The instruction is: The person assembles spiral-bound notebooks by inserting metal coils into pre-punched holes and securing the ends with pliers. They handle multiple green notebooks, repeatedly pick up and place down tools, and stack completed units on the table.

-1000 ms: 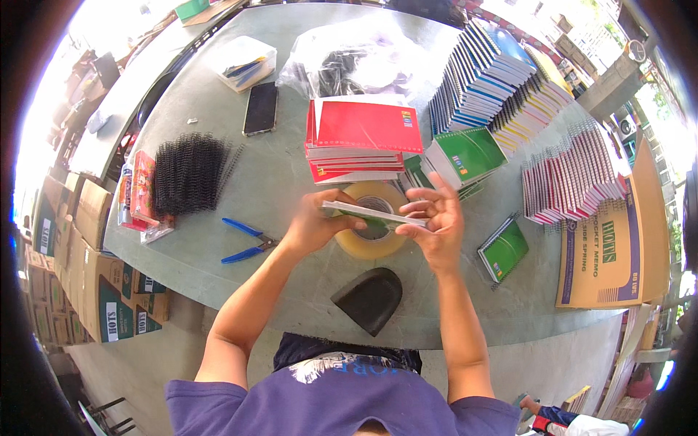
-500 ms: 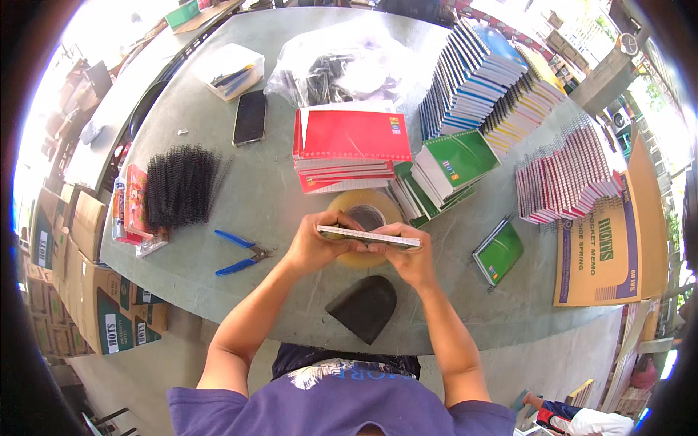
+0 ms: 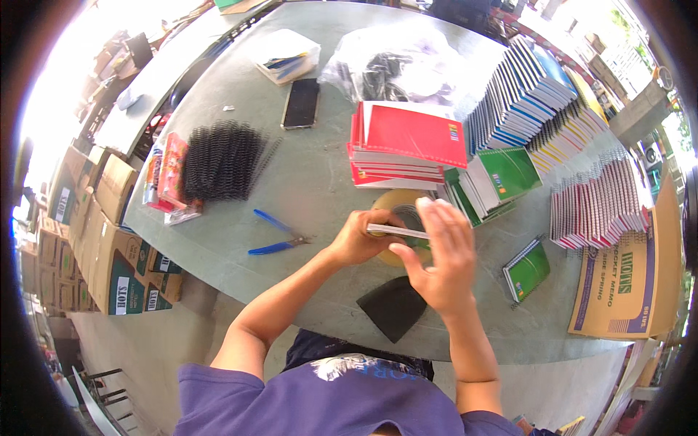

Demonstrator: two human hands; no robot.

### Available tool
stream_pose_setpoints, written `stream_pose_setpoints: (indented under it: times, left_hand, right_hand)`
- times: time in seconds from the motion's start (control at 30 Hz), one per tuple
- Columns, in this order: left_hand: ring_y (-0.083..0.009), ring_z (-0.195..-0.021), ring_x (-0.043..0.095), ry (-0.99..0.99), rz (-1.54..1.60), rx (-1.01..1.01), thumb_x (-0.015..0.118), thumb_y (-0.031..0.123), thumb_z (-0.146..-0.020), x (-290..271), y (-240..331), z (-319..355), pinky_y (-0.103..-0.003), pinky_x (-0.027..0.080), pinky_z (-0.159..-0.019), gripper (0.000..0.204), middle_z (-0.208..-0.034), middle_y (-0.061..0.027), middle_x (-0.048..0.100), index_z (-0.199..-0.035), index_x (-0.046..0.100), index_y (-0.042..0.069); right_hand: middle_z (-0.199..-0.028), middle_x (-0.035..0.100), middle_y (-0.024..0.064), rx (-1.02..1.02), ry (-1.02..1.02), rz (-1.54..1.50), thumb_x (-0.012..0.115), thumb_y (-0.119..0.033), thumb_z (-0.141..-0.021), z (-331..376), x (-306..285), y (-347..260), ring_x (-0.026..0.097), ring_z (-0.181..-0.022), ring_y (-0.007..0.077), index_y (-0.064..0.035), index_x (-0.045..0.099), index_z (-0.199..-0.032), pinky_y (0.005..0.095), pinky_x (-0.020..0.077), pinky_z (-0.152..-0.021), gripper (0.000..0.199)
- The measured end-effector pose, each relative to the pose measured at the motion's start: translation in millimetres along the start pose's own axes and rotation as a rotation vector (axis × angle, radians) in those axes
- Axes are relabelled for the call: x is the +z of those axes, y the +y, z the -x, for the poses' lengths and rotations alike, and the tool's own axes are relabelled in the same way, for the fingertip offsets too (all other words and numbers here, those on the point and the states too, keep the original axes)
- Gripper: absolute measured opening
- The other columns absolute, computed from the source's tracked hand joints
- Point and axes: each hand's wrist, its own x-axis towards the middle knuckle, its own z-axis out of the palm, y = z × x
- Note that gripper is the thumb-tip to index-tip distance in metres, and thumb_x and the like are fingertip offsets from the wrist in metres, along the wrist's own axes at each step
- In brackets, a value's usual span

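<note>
A small notebook (image 3: 392,230), seen edge-on with its white pages showing, is pinched between the thumb and fingers of my left hand (image 3: 363,236). At its right end my right hand (image 3: 445,254) is raised, fingers stretched up and thumb apart; whether it touches the notebook is hard to tell. Behind and beneath them lies a big roll of clear yellowish tape (image 3: 387,198), partly covered. Nearer to me rests a flat black piece (image 3: 392,309) with one rounded end. A pile of red-covered notebooks (image 3: 414,138) stands just beyond the tape.
Blue-handled pliers (image 3: 276,244) and black plastic spirals (image 3: 222,161) lie left. Farther back are a phone (image 3: 301,104), a white container (image 3: 287,58) and a plastic bag (image 3: 392,62). Rightward stand green notebooks (image 3: 512,174), blue ones (image 3: 520,94), spiral-bound ones (image 3: 600,207) and a carton (image 3: 614,283).
My right hand has let go of the notebook's right end and opened, fingers rising. My left hand keeps its hold. The whole view has shifted, so the table appears farther right.
</note>
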Motion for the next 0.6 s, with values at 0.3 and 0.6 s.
stream_pose_setpoints:
  times: [0.3, 0.6]
  left_hand:
    - [-0.0285, -0.091, 0.065, 0.474, -0.728, -0.189, 0.062, 0.022, -0.086, -164.3, 1.2, -38.4, -0.038, 0.050, -0.079, 0.025, -0.096, -0.0177, 0.067, -0.103, 0.066, 0.003]
    - [-0.0233, -0.069, 0.065, 0.635, -0.804, -0.049, 0.055, 0.019, -0.093, -181.1, -26.2, -16.2, -0.033, 0.048, -0.063, 0.023, -0.074, -0.0140, 0.064, -0.108, 0.057, 0.002]
  right_hand:
    - [-0.076, 0.065, 0.0047, 0.045, -0.198, -0.045, 0.071, -0.012, -0.072, 6.3, 12.8, 1.0, 0.062, -0.073, 0.0241, -0.0089, 0.065, -0.087, 0.0368, 0.0466, -0.066, 0.017]
    - [-0.073, 0.065, 0.0064, 0.131, -0.173, -0.093, 0.070, -0.013, -0.075, -4.5, 19.3, 4.7, 0.062, -0.067, 0.0254, -0.0108, 0.066, -0.093, 0.0360, 0.0467, -0.062, 0.018]
